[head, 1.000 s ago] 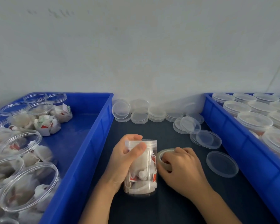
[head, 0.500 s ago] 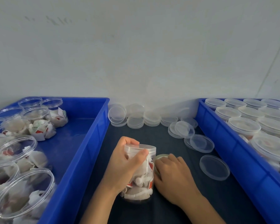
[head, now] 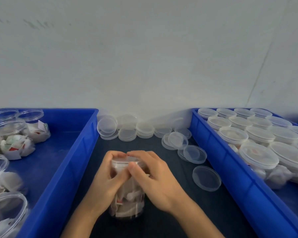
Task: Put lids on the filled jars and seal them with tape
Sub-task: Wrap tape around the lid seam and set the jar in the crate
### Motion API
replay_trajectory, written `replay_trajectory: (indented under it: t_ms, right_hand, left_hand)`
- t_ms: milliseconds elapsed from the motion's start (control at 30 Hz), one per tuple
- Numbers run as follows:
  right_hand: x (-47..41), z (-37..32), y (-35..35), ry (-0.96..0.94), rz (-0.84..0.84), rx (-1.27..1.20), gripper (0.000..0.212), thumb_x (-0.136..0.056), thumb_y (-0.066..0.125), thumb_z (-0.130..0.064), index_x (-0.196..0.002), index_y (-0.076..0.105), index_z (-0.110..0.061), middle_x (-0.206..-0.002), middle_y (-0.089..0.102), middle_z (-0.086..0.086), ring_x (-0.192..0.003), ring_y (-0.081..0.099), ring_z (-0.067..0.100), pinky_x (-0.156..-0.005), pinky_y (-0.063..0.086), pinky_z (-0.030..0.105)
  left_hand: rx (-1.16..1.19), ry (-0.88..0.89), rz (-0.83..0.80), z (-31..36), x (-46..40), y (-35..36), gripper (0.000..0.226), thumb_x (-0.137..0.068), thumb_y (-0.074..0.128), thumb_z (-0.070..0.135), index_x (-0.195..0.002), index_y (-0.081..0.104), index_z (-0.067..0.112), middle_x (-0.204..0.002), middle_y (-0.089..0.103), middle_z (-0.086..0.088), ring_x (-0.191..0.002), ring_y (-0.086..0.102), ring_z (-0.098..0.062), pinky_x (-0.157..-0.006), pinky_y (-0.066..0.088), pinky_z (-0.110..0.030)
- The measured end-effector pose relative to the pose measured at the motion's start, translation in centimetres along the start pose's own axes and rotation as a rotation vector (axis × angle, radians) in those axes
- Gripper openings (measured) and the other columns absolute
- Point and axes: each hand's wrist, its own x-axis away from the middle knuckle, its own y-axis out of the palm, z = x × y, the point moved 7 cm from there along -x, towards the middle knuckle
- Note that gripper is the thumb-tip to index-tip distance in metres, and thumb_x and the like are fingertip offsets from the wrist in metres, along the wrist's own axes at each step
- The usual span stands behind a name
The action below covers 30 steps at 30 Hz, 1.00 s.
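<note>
We had the filled jar [head: 126, 201] standing upright on the dark mat [head: 162, 225] at about six o'clock in our view, between the two blue bins, and both hands were wrapped round its upper part. Our left hand [head: 105, 182] gripped the jar from nine o'clock, fingers curled over the rim, which we judge served to steady it. Our right hand [head: 155, 179] closed on it from three o'clock, its thumb laid across the lid [head: 123, 162], probably to press the lid or the tape down along the seam; the tape itself we could not make out under the fingers. The left bin [head: 62, 169], at nine o'clock, held open jars [head: 5, 210] of sachets still waiting for lids. The right bin [head: 230, 170], at three o'clock, held lidded jars [head: 258, 155] packed close together. Loose lids [head: 206, 178] lay and leaned in short stacks from twelve to two o'clock, near enough, we think, to reach without shifting the jar.
</note>
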Motion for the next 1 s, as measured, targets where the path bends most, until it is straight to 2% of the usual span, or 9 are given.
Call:
replay_trajectory:
  t_ms: [167, 267, 333, 467, 567, 633, 833, 933, 1000]
  right_hand:
    - [0.0, -1.3, -0.7, 0.054, -0.02, 0.049, 0.051, -0.087, 0.051, -0.071, -0.129, 0.063, -0.044, -0.126, 0.057, -0.017, -0.114, 0.058, 0.002, -0.103, 0.052, 0.036]
    - [0.1, -2.4, -1.5, 0.062, -0.007, 0.094, 0.055, -0.083, 0.057, -0.071, -0.131, 0.06, -0.045, -0.127, 0.053, -0.014, -0.114, 0.058, 0.006, -0.1, 0.054, 0.037]
    - [0.2, -3.3, -2.9, 0.066, 0.036, 0.097, 0.054, -0.08, 0.062, -0.063, -0.131, 0.059, -0.047, -0.127, 0.052, -0.015, -0.115, 0.058, 0.008, -0.097, 0.055, 0.035]
    - [1.1, -5.5, -6.8, 0.002, 0.141, 0.182, 0.049, -0.077, 0.07, -0.051, -0.126, 0.06, -0.048, -0.123, 0.054, -0.014, -0.111, 0.058, 0.006, -0.087, 0.054, 0.026]
    - [2.6, -7.1, -10.7, -0.018, 0.246, 0.322, 0.054, -0.076, 0.075, -0.053, -0.127, 0.063, -0.043, -0.122, 0.056, -0.012, -0.112, 0.058, 0.01, -0.092, 0.055, 0.031]
    - [3.7, -8.0, -13.7, -0.01, 0.335, 0.406, 0.057, -0.075, 0.076, -0.055, -0.129, 0.063, -0.04, -0.125, 0.055, -0.012, -0.115, 0.056, 0.011, -0.093, 0.051, 0.029]
    - [8.6, -9.6, -21.9, 0.044, 0.532, 0.601, 0.057, -0.069, 0.069, -0.064, -0.122, 0.065, -0.044, -0.117, 0.052, -0.014, -0.102, 0.055, 0.007, -0.075, 0.041, 0.015]
    - [11.9, -8.9, -25.2, 0.095, 0.624, 0.632, 0.056, -0.066, 0.065, -0.066, -0.118, 0.066, -0.045, -0.117, 0.052, -0.015, -0.1, 0.053, 0.004, -0.073, 0.038, 0.011]
    - [13.8, -7.8, -26.7, 0.126, 0.674, 0.628, 0.051, -0.071, 0.067, -0.059, -0.12, 0.067, -0.045, -0.121, 0.051, -0.016, -0.1, 0.048, 0.002, -0.074, 0.034, 0.01]
  left_hand:
    - [-0.072, 0.042, 0.031, 0.3, -0.2, 0.2, 0.064, -0.064, 0.079, 0.084, -0.113, 0.062, 0.047, -0.117, 0.075, 0.006, -0.101, 0.078, -0.018, -0.074, 0.066, -0.028]
    - [-0.113, 0.118, 0.052, 1.0, -0.6, 0.9, 0.06, -0.064, 0.085, 0.059, -0.118, 0.06, 0.049, -0.118, 0.073, 0.015, -0.103, 0.077, -0.011, -0.07, 0.065, -0.025]
    - [-0.095, 0.18, 0.047, 1.7, -0.9, 2.0, 0.073, -0.063, 0.085, 0.044, -0.129, 0.056, 0.045, -0.122, 0.07, 0.018, -0.107, 0.075, -0.009, -0.075, 0.064, -0.023]
    - [-0.049, 0.269, -0.03, 4.0, -1.2, 5.4, 0.084, -0.068, 0.077, 0.036, -0.145, 0.043, 0.04, -0.131, 0.064, 0.02, -0.119, 0.07, -0.011, -0.085, 0.063, -0.029]
    - [-0.028, 0.265, -0.085, 6.2, -1.6, 8.4, 0.085, -0.07, 0.075, 0.039, -0.144, 0.034, 0.05, -0.125, 0.067, 0.025, -0.115, 0.073, -0.012, -0.083, 0.064, -0.035]
    - [-0.066, 0.277, -0.113, 8.0, -1.8, 11.0, 0.08, -0.074, 0.073, 0.036, -0.141, 0.033, 0.054, -0.118, 0.068, 0.03, -0.107, 0.074, -0.007, -0.076, 0.063, -0.026]
    - [-0.043, 0.349, -0.197, 13.1, -1.6, 19.6, 0.053, -0.079, 0.071, 0.045, -0.123, 0.048, 0.062, -0.119, 0.064, 0.037, -0.11, 0.066, 0.008, -0.075, 0.055, -0.009]
    - [-0.037, 0.357, -0.299, 14.1, -1.1, 24.1, 0.048, -0.082, 0.072, 0.047, -0.121, 0.051, 0.065, -0.121, 0.066, 0.033, -0.111, 0.066, 0.006, -0.08, 0.055, -0.01]
    - [-0.033, 0.34, -0.352, 14.0, -0.8, 26.8, 0.056, -0.073, 0.072, 0.051, -0.126, 0.055, 0.057, -0.12, 0.07, 0.029, -0.11, 0.068, 0.001, -0.084, 0.06, -0.021]
